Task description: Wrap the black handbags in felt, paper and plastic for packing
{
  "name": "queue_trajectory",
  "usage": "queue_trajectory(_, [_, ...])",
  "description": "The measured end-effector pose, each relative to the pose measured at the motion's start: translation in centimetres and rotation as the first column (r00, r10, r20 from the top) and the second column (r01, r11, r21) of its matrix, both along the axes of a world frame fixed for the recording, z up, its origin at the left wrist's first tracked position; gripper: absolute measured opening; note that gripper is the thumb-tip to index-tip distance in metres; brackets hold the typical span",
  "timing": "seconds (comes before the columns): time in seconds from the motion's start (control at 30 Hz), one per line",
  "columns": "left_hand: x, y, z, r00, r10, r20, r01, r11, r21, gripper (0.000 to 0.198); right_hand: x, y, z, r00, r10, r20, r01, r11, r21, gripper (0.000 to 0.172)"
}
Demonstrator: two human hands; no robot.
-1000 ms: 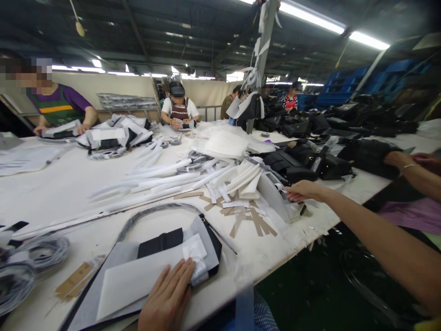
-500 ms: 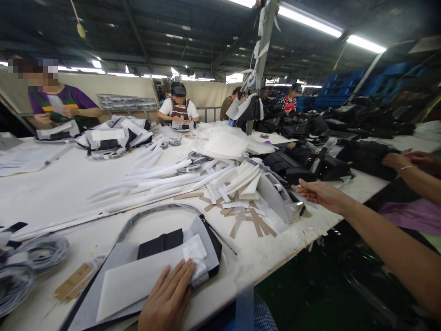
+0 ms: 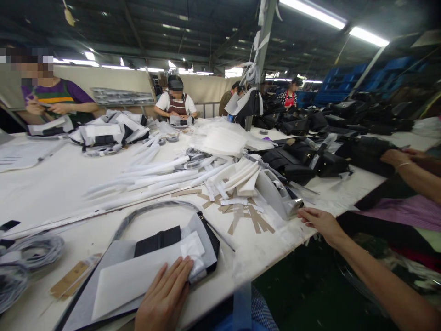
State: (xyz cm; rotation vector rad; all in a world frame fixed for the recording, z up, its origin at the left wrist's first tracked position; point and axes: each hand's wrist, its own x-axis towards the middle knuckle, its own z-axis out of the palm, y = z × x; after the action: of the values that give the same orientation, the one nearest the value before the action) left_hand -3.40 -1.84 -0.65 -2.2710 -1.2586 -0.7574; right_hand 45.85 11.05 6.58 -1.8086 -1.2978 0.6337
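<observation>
My left hand (image 3: pixel 167 289) lies flat on white foam sheet (image 3: pixel 127 287) and a small clear packet (image 3: pixel 195 257). Beneath them is a black bag (image 3: pixel 214 246) partly covered with white paper, its wrapped strap (image 3: pixel 138 212) looped on the table behind. Over the table's edge at the right, my right hand (image 3: pixel 319 224) has its fingertips pinched together beside the metal-trimmed end of a white-wrapped black bag (image 3: pixel 280 197). Whether something small is between those fingertips is too small to tell.
Foam strips (image 3: pixel 161 179) and brown card strips (image 3: pixel 253 218) lie mid-table (image 3: pixel 69 184). Black bags (image 3: pixel 292 158) are heaped at the right, near another person's hands (image 3: pixel 396 158). Coiled wrapped straps (image 3: pixel 37 253) lie at the left. Several people work farther back.
My right hand has moved down and its fingers have drawn together near the wrapped bag's end. My left hand stays on the foam sheet. The view has shifted slightly.
</observation>
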Motion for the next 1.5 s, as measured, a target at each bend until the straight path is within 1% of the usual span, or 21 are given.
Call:
queue_trajectory(0.07, [0.0,0.0,-0.1,1.0,0.003,0.01,-0.003,1.0,-0.013,0.042,-0.4,-0.4,-0.2,1.0,0.03,-0.001,-0.03,0.999,-0.023,0.049])
queue_trajectory(0.13, [0.2,-0.2,0.2,1.0,-0.001,0.02,0.002,1.0,-0.028,0.041,-1.5,-1.1,0.2,0.996,0.089,-0.009,-0.089,0.995,-0.054,0.051])
queue_trajectory(0.17, [0.3,-0.3,0.4,1.0,0.0,0.031,0.001,0.999,-0.039,0.041,-2.6,-1.5,0.7,0.99,0.141,0.0,-0.141,0.987,-0.072,0.051])
queue_trajectory(0.23, [0.7,-0.5,1.0,0.997,0.012,0.072,-0.007,0.998,-0.058,0.039,-5.6,-2.0,1.9,0.946,0.321,0.036,-0.315,0.942,-0.117,0.046])
queue_trajectory(0.27, [1.0,-0.6,1.3,0.994,0.029,0.103,-0.021,0.997,-0.074,0.037,-7.6,-2.1,2.7,0.896,0.44,0.06,-0.429,0.892,-0.139,0.043])
queue_trajectory(0.33, [1.4,-0.7,1.7,0.988,0.049,0.15,-0.033,0.994,-0.105,0.035,-12.2,-2.0,4.5,0.732,0.674,0.101,-0.656,0.737,-0.161,0.037])
queue_trajectory(0.4, [1.6,-0.7,1.9,0.981,0.07,0.182,-0.045,0.99,-0.136,0.033,-17.3,-1.6,6.1,0.522,0.844,0.12,-0.829,0.536,-0.164,0.032])
queue_trajectory(0.47, [1.7,-0.8,1.9,0.976,0.082,0.2,-0.051,0.986,-0.16,0.032,-22.1,-0.8,7.1,0.28,0.943,0.18,-0.937,0.309,-0.163,0.028])
queue_trajectory(0.5, [1.8,-0.9,1.9,0.975,0.086,0.207,-0.051,0.984,-0.17,0.031,-24.2,-0.3,7.4,0.172,0.959,0.224,-0.962,0.213,-0.173,0.025])
queue_trajectory(0.53, [1.8,-0.9,1.8,0.973,0.091,0.214,-0.052,0.982,-0.182,0.031,-26.1,0.3,7.5,0.075,0.961,0.268,-0.972,0.131,-0.198,0.023])
queue_trajectory(0.57, [1.8,-1.0,1.6,0.97,0.097,0.221,-0.054,0.98,-0.194,0.031,-27.8,0.9,7.4,-0.006,0.952,0.307,-0.97,0.069,-0.233,0.021])
queue_trajectory(0.6, [1.9,-1.1,1.5,0.968,0.102,0.228,-0.055,0.977,-0.204,0.03,-29.2,1.5,7.2,-0.074,0.938,0.339,-0.961,0.024,-0.275,0.019])
queue_trajectory(0.67, [1.9,-1.2,1.2,0.964,0.117,0.24,-0.064,0.974,-0.218,0.029,-31.4,2.7,6.7,-0.202,0.898,0.39,-0.921,-0.04,-0.386,0.017])
queue_trajectory(0.77, [2.0,-1.2,1.1,0.95,0.152,0.274,-0.093,0.972,-0.217,0.027,-33.7,3.8,6.1,-0.364,0.831,0.422,-0.841,-0.099,-0.531,0.015])
queue_trajectory(0.9, [2.1,-1.1,1.5,0.932,0.155,0.327,-0.094,0.976,-0.195,0.025,-36.1,4.5,6.1,-0.52,0.767,0.376,-0.734,-0.176,-0.656,0.01])
queue_trajectory(0.97, [2.1,-1.1,1.6,0.929,0.141,0.341,-0.084,0.981,-0.177,0.024,-37.3,4.5,6.1,-0.593,0.724,0.353,-0.67,-0.201,-0.714,0.011])
queue_trajectory(1.03, [2.0,-1.1,1.6,0.927,0.136,0.35,-0.079,0.982,-0.172,0.024,-38.3,4.4,6.1,-0.651,0.677,0.342,-0.614,-0.206,-0.762,0.013])
queue_trajectory(1.13, [2.1,-1.1,1.3,0.922,0.132,0.364,-0.065,0.979,-0.191,0.024,-39.5,4.2,6.0,-0.716,0.61,0.339,-0.551,-0.196,-0.811,0.015])
queue_trajectory(1.23, [2.2,-1.0,1.0,0.916,0.128,0.381,-0.057,0.98,-0.193,0.024,-40.3,3.9,6.0,-0.759,0.554,0.341,-0.511,-0.183,-0.84,0.018])
queue_trajectory(1.33, [2.2,-0.9,0.9,0.911,0.128,0.392,-0.058,0.981,-0.186,0.023,-40.8,3.9,5.9,-0.792,0.51,0.336,-0.481,-0.18,-0.858,0.02])
queue_trajectory(1.5, [2.3,-1.0,1.0,0.906,0.128,0.404,-0.056,0.981,-0.186,0.024,-41.5,4.4,5.3,-0.824,0.468,0.321,-0.451,-0.197,-0.871,0.019])
